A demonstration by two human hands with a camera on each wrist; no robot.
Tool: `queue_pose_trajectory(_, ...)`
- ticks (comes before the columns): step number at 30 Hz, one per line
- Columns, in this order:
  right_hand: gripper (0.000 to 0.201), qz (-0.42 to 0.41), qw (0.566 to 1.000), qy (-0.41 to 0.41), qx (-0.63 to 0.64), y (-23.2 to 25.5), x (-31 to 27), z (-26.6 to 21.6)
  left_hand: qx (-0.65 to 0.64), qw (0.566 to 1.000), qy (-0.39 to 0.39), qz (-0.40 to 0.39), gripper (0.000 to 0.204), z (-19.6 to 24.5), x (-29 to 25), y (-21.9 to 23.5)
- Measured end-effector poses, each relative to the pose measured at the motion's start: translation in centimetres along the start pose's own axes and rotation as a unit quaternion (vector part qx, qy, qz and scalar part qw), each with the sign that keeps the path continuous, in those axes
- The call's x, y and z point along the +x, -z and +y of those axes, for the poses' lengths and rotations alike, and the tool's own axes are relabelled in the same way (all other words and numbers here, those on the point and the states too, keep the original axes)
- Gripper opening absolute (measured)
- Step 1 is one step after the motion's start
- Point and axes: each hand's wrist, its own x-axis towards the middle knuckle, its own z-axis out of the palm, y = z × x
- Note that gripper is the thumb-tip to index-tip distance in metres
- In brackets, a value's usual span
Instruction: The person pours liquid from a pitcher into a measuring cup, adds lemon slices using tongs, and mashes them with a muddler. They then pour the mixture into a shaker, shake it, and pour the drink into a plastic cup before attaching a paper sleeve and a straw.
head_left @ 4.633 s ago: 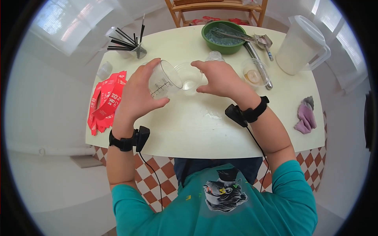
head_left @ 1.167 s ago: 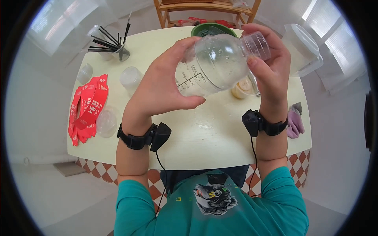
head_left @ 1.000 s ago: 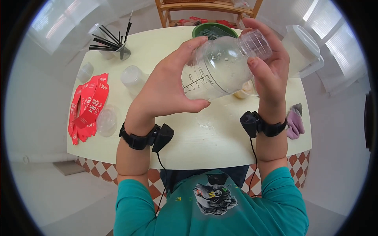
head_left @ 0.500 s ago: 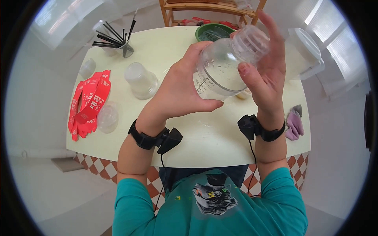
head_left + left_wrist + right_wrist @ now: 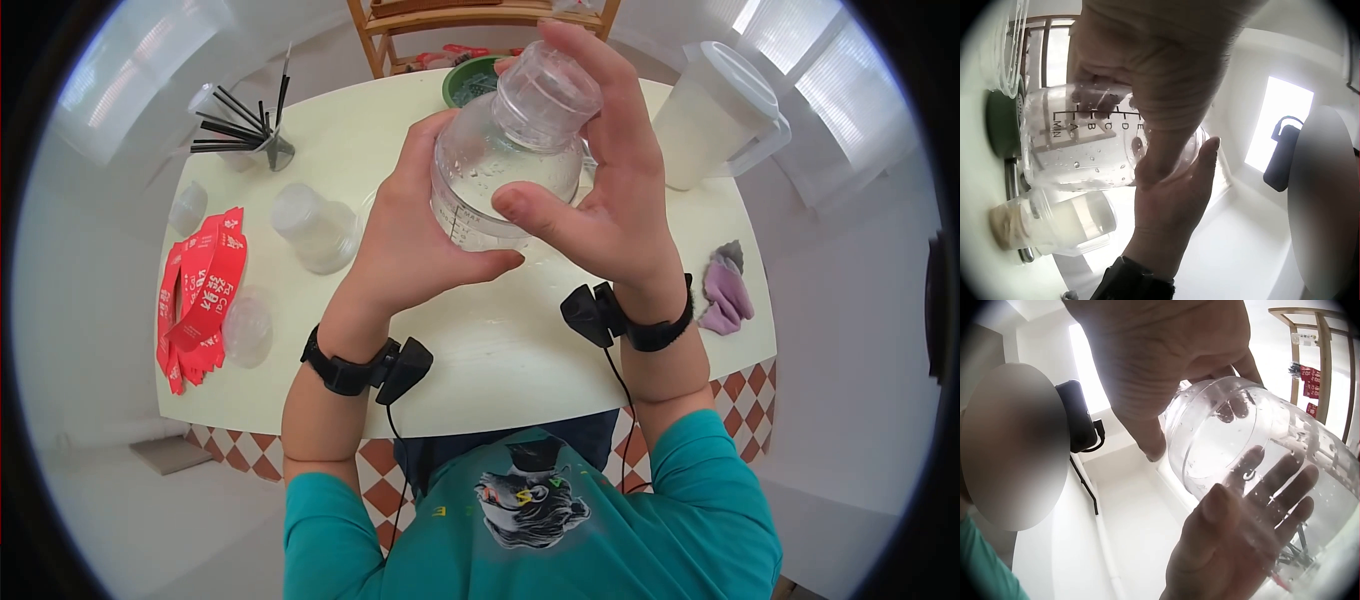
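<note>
Over the middle of the table (image 5: 480,370) I hold a clear plastic cocktail shaker (image 5: 470,165) with both hands, its capped top (image 5: 545,95) tilted away to the right. My left hand (image 5: 405,225) grips the graduated body, thumb along the near side. My right hand (image 5: 625,190) wraps the shoulder and top, thumb on the shoulder and fingers behind. In the left wrist view, dark scale marks and letters run along the shaker wall (image 5: 1079,159), with droplets on the plastic. The right wrist view shows my left fingers through the clear shaker body (image 5: 1229,434).
Red printed strips (image 5: 205,290), a clear domed lid (image 5: 248,330) and an upturned plastic cup (image 5: 320,232) lie to the left. Black straws (image 5: 235,130) stand behind them. A green bowl (image 5: 462,88) is at the back, a pitcher (image 5: 710,115) and purple cloth (image 5: 728,295) right.
Earliest, my left hand held the open shaker body and my right was by a clear bowl. Now the top is on; both hands hold the shaker, turned from lying sideways to more upright.
</note>
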Motion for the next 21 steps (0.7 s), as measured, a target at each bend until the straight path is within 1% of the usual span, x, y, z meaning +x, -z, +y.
queue_pose_trajectory(1, 0.082, 0.000, 1.000, 0.003, -0.001, 0.1, 0.0, 0.1, 0.001, 1.000, -0.003, 0.001, 0.098, 0.0, 0.1, -0.1)
queue_pose_trajectory(3, 0.062, 0.030, 0.998, -0.015, 0.046, 0.0, -0.1, 0.4, -0.034, 0.999, -0.001, -0.009, 0.097, -0.5, -0.1, -0.4)
queue_pose_trajectory(4, 0.062, 0.028, 0.998, -0.012, 0.046, -0.2, -0.1, 0.3, -0.032, 0.999, -0.003, -0.006, 0.097, -0.6, -0.1, -0.4)
queue_pose_trajectory(6, 0.050, 0.122, 0.976, -0.024, 0.176, -0.9, -0.1, 0.0, -0.043, 0.999, -0.003, -0.013, 0.097, -0.9, -0.1, -0.7)
queue_pose_trajectory(7, 0.052, 0.146, 0.970, -0.016, 0.194, -1.0, 0.0, 0.1, -0.043, 0.999, -0.003, -0.012, 0.097, -0.9, -0.1, -0.7)
queue_pose_trajectory(8, 0.052, 0.145, 0.970, -0.016, 0.194, -0.7, 0.0, 0.2, -0.037, 0.999, -0.008, -0.014, 0.097, -0.9, -0.1, -0.8)
queue_pose_trajectory(10, 0.054, 0.066, 0.990, -0.020, 0.122, 0.2, -0.2, 0.5, -0.030, 0.999, -0.013, -0.016, 0.097, -0.9, -0.1, -0.7)
queue_pose_trajectory(11, 0.054, 0.066, 0.990, -0.020, 0.122, 0.1, -0.2, 0.7, -0.031, 0.999, -0.008, -0.018, 0.097, -0.9, -0.1, -0.7)
queue_pose_trajectory(13, 0.067, 0.022, 0.999, -0.013, 0.041, 0.0, -0.2, 1.0, -0.033, 0.999, -0.003, -0.018, 0.097, -0.7, 0.0, -0.6)
queue_pose_trajectory(14, 0.067, 0.022, 0.999, -0.013, 0.042, 0.1, -0.1, 0.8, -0.031, 0.999, -0.003, -0.016, 0.098, -0.5, 0.0, -0.5)
queue_pose_trajectory(16, 0.094, -0.034, 0.996, -0.065, 0.044, 0.1, 0.1, 0.3, -0.029, 0.999, -0.002, -0.013, 0.098, -0.5, 0.0, -0.4)
queue_pose_trajectory(17, 0.094, -0.036, 0.996, -0.065, 0.045, 0.1, 0.1, 0.4, -0.041, 0.999, 0.003, -0.016, 0.098, -0.7, 0.1, -0.3)
queue_pose_trajectory(19, 0.108, -0.068, 0.994, -0.076, 0.048, 0.5, 0.0, 0.9, -0.051, 0.999, 0.010, -0.016, 0.099, -0.6, 0.0, -0.4)
queue_pose_trajectory(21, 0.108, -0.079, 0.993, -0.077, 0.037, 0.8, 0.0, 0.8, -0.031, 0.999, 0.022, -0.022, 0.100, -0.3, 0.0, -0.6)
